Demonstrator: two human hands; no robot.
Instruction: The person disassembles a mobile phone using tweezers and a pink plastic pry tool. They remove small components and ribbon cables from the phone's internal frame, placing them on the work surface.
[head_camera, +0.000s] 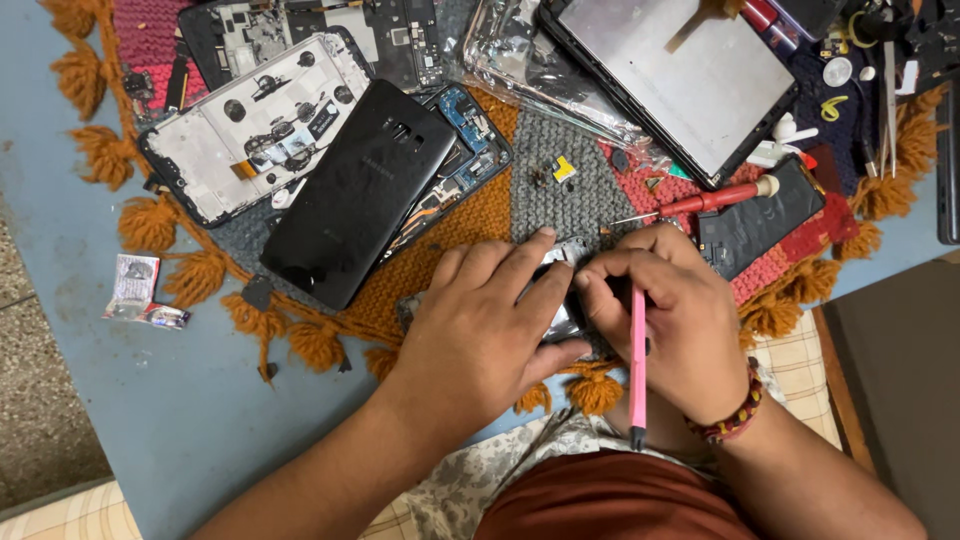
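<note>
We see a small silvery part (562, 290) under our hands, most of it hidden, only a shiny grey strip showing between the fingers. It lies flat on the grey knitted patch of the mat, near the tasselled front edge; what kind of part it is we cannot tell. Our left hand (490, 320) lies spread over it, fingertips on its top edge. Our right hand (665, 320) pinches a slim pink tool (637, 360) with a dark end, its upper tip down at the part, its shaft slanting back toward our body.
</note>
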